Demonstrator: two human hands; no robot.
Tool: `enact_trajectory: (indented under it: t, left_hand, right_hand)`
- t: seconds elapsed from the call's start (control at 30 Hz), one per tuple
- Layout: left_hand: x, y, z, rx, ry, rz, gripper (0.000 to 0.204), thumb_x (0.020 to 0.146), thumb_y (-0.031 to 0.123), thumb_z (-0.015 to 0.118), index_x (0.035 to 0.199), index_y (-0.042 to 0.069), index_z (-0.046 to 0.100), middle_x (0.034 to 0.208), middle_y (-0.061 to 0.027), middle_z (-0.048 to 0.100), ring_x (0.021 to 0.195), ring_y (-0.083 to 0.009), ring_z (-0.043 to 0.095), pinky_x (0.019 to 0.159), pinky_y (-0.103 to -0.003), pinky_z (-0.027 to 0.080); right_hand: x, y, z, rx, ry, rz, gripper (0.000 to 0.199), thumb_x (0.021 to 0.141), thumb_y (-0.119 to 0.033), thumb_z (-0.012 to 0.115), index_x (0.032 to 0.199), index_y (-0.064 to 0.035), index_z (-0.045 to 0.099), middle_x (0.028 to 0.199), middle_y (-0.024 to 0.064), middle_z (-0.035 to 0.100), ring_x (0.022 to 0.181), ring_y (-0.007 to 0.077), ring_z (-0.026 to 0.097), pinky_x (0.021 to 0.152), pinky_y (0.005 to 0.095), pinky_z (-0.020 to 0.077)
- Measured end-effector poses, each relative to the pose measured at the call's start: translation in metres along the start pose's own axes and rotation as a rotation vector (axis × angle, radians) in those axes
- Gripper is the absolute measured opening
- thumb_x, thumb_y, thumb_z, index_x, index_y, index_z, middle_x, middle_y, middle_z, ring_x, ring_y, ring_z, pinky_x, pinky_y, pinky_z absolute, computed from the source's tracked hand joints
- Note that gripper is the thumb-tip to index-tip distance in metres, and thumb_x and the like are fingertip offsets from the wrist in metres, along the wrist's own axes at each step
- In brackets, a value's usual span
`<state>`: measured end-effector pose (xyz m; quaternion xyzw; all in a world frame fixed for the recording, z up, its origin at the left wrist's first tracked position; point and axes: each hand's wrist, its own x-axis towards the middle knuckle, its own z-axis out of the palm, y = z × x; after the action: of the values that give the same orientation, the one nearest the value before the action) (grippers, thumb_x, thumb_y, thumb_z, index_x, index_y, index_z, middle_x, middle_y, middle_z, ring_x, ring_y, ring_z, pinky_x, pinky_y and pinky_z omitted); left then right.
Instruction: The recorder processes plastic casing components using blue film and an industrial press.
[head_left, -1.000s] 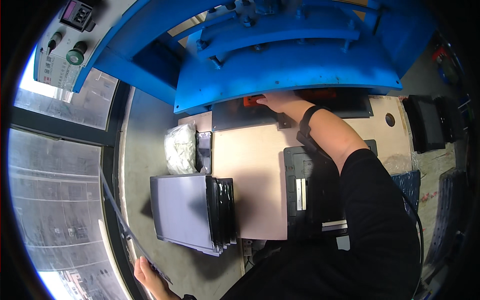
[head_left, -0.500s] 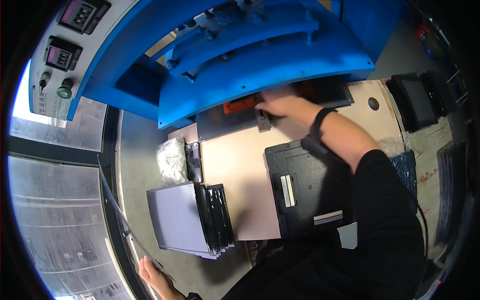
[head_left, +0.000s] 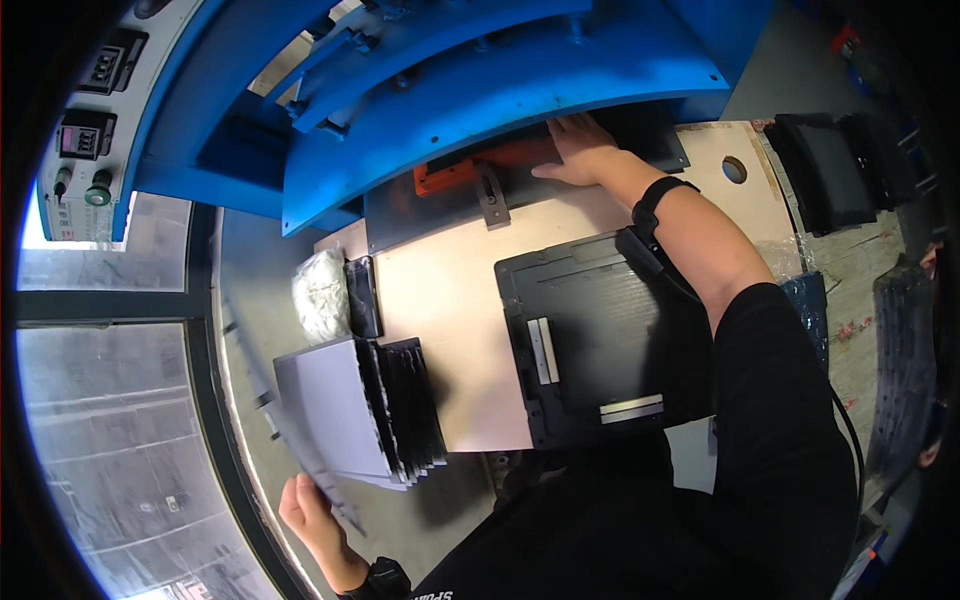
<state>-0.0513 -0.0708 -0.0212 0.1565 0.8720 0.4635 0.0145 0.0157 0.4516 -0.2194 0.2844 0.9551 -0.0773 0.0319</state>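
Note:
My right hand (head_left: pixel 582 152) reaches under the blue press (head_left: pixel 590 75). Its fingers are spread over a dark base plate (head_left: pixel 405 217), just right of an orange frame (head_left: pixel 447 180) and a slotted metal bracket (head_left: pixel 492 200). Whether it presses on the plate I cannot tell. Low on the left, my left hand (head_left: pixel 312 512) is closed on a thin grey panel (head_left: pixel 285 425), seen nearly edge-on and blurred. Below my right forearm lies a black moulded tray (head_left: pixel 600 310) with two pale strips. A stack of grey-topped panels (head_left: pixel 335 410) stands behind the held panel.
A wooden board (head_left: pixel 470 330) forms the worktop. A clear plastic bag (head_left: pixel 322 295) and a dark block (head_left: pixel 363 300) are beyond the stack. Black padded pieces (head_left: pixel 825 175) stand at the right. A control box (head_left: pixel 115 95) hangs top left, near window panes (head_left: pixel 110 420).
My right hand has left the orange frame's bracket side, moved right and spread its fingers. The panel in my left hand has tilted and shifted right. The whole view has moved slightly.

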Motion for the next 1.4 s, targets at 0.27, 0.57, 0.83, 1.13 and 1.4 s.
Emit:
enact_trajectory:
  t: [0.27,0.57,0.83,1.13,1.4]
  left_hand:
    - [-0.043,-0.026,0.148,0.511,-0.627,0.56,0.02,0.079,0.006,0.063,0.066,0.002,0.048,0.058,-0.0153,0.05,0.05,-0.0348,0.05,0.046,-0.041,0.04]
    - [-0.012,0.036,0.193,0.59,-0.782,0.572,0.025,0.082,0.023,0.068,0.074,0.005,0.053,0.061,-0.0096,0.05,0.052,-0.0293,0.053,0.048,-0.038,0.042]
    - [0.209,0.012,0.371,0.787,-0.465,0.838,0.047,0.091,0.031,0.05,0.128,0.001,0.045,0.129,-0.0262,0.047,0.12,-0.0444,0.044,0.101,-0.047,0.036]
    - [0.246,0.011,0.415,0.01,-0.763,0.281,0.074,0.09,0.052,0.052,0.139,-0.001,0.037,0.136,-0.0246,0.044,0.13,-0.0345,0.041,0.107,-0.039,0.03]
    - [0.259,0.004,0.4,0.561,-0.432,0.998,0.055,0.092,0.04,0.053,0.138,0.011,0.044,0.131,-0.0219,0.051,0.118,-0.0369,0.052,0.098,-0.04,0.043]
  right_hand:
    - [0.012,0.026,-0.02,0.157,-0.055,-0.102,0.053,0.095,-0.04,0.046,0.131,-0.0019,0.046,0.143,0.0146,0.039,0.131,0.0311,0.038,0.108,0.0393,0.033]
    - [0.054,0.065,0.038,0.54,0.293,0.2,0.053,0.082,-0.042,0.068,0.102,0.0068,0.062,0.097,0.0223,0.066,0.092,0.0324,0.064,0.081,0.0377,0.0482]
    - [0.035,0.026,0.001,1.112,0.356,0.222,0.038,0.075,-0.008,0.069,0.109,0.0062,0.061,0.113,0.0245,0.061,0.109,0.0349,0.058,0.093,0.0369,0.0447]
    - [0.018,0.036,-0.02,1.408,0.325,0.147,0.047,0.09,-0.001,0.037,0.135,0.0091,0.031,0.124,0.0241,0.052,0.1,0.0285,0.061,0.082,0.0347,0.0497]
    - [0.084,0.027,-0.007,0.149,0.212,0.151,0.033,0.093,-0.006,0.042,0.12,0.0113,0.05,0.141,0.0295,0.036,0.127,0.0338,0.044,0.098,0.0388,0.042]
